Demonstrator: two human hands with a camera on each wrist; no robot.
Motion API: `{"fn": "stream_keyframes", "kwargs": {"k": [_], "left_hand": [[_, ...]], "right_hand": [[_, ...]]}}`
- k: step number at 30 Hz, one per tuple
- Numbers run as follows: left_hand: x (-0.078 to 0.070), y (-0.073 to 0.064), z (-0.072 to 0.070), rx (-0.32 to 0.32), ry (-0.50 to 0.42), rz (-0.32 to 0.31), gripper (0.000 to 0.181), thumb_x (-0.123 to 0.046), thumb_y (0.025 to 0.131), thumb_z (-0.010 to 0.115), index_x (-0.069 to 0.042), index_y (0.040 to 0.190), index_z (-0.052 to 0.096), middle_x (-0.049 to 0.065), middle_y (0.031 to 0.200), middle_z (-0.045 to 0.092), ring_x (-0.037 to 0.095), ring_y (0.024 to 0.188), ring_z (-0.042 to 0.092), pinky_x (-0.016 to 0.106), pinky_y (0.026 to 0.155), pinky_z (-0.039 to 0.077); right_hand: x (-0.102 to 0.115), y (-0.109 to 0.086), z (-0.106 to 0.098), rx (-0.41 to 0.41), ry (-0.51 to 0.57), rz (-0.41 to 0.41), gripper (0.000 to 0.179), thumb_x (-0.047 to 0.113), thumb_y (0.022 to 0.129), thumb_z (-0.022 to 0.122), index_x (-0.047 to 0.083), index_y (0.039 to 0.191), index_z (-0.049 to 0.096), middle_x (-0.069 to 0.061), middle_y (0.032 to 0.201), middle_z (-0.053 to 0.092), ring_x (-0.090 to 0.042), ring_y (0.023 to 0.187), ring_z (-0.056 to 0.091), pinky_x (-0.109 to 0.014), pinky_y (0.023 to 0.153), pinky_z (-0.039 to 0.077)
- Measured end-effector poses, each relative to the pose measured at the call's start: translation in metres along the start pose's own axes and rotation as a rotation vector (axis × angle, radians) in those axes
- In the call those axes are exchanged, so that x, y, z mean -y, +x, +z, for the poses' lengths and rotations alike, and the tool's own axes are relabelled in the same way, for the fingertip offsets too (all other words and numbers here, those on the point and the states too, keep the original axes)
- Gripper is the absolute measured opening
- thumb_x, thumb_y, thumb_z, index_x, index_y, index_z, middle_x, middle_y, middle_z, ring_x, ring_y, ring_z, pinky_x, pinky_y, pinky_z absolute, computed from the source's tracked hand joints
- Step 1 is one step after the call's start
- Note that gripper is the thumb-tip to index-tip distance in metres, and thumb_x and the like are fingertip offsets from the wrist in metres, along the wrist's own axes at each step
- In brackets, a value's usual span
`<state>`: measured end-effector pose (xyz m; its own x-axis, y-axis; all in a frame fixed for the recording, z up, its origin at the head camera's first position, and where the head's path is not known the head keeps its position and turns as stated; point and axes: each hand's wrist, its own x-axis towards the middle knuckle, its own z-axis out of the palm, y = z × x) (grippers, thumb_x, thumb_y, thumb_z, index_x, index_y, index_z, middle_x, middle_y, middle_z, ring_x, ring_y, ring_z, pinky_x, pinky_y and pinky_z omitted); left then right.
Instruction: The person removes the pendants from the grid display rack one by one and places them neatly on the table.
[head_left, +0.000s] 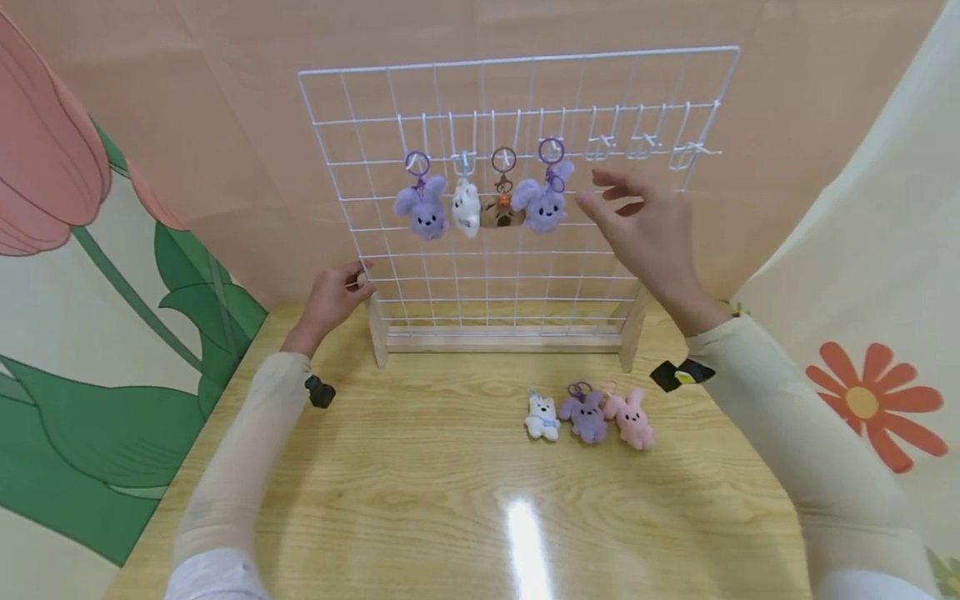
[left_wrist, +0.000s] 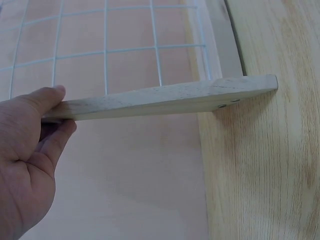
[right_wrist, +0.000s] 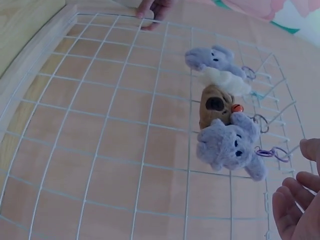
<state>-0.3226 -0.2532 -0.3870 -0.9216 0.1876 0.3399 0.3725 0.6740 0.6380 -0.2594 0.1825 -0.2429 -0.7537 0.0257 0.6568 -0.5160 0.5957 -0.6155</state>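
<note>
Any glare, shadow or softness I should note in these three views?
Head: a bright streak of glare on the table at bottom centre, plus a soft shadow beside the left sleeve; left wrist: wood grain fairly clear, a faint shadow below the wooden upright; right wrist: dim and hazy, the hanging plush keychains looking soft, with little fur texture.
</note>
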Motion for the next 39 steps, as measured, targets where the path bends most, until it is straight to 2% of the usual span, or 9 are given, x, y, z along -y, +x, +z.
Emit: {"fn": "stream_keyframes", "kwargs": {"k": [7,12,21,26,33,39], "left_hand": [[-0.001,0.001,-0.001,0.014,-0.010,-0.008,0.043,-0.008,0.097,0.071,0.005,0.137,0.060,0.024,0.109,0.069,0.038,0.111,0.069,0.047,0.092,0.061],[0.000,0.003,-0.002,0.017,-0.006,-0.012,0.044,-0.008,0.097,0.071,0.005,0.137,0.060,0.023,0.107,0.069,0.039,0.111,0.069,0.047,0.092,0.061],[0.002,0.003,-0.001,0.012,-0.010,-0.008,0.043,-0.007,0.097,0.071,0.006,0.137,0.060,0.024,0.107,0.069,0.039,0.111,0.069,0.046,0.092,0.061],[0.000,0.003,-0.001,0.012,-0.015,-0.008,0.043,-0.008,0.097,0.071,0.006,0.137,0.060,0.023,0.106,0.069,0.038,0.112,0.069,0.045,0.092,0.061],[0.002,0.003,0.000,0.005,-0.019,-0.002,0.043,-0.007,0.097,0.071,0.006,0.136,0.060,0.023,0.105,0.069,0.038,0.111,0.069,0.045,0.092,0.061],[0.003,0.001,0.000,0.010,-0.020,-0.009,0.043,-0.009,0.097,0.071,0.006,0.136,0.060,0.023,0.107,0.069,0.038,0.112,0.069,0.045,0.092,0.061]], "right_hand": [[0.001,0.014,0.013,-0.032,0.030,-0.003,0.040,0.035,0.092,0.078,0.008,0.121,0.076,-0.004,0.118,0.076,-0.003,0.090,0.065,-0.011,0.073,0.054],[0.001,0.021,0.023,-0.042,0.052,0.024,0.039,0.036,0.093,0.077,0.010,0.123,0.075,-0.006,0.114,0.076,-0.007,0.089,0.066,-0.013,0.075,0.055],[0.001,0.028,0.039,-0.079,0.088,0.023,0.035,0.029,0.093,0.078,0.006,0.119,0.075,-0.010,0.108,0.077,-0.004,0.082,0.066,-0.012,0.072,0.057],[0.003,0.032,0.045,-0.097,0.093,0.019,0.030,0.025,0.094,0.076,0.006,0.117,0.076,-0.009,0.105,0.077,-0.005,0.079,0.066,-0.013,0.070,0.056],[0.007,0.034,0.050,-0.073,0.108,0.057,0.025,0.021,0.096,0.073,0.005,0.116,0.076,-0.009,0.106,0.077,-0.008,0.079,0.064,-0.014,0.069,0.055],[0.007,0.035,0.051,-0.078,0.101,0.078,0.021,0.021,0.097,0.072,0.003,0.106,0.079,-0.012,0.099,0.077,-0.008,0.076,0.062,-0.017,0.065,0.051]]}}
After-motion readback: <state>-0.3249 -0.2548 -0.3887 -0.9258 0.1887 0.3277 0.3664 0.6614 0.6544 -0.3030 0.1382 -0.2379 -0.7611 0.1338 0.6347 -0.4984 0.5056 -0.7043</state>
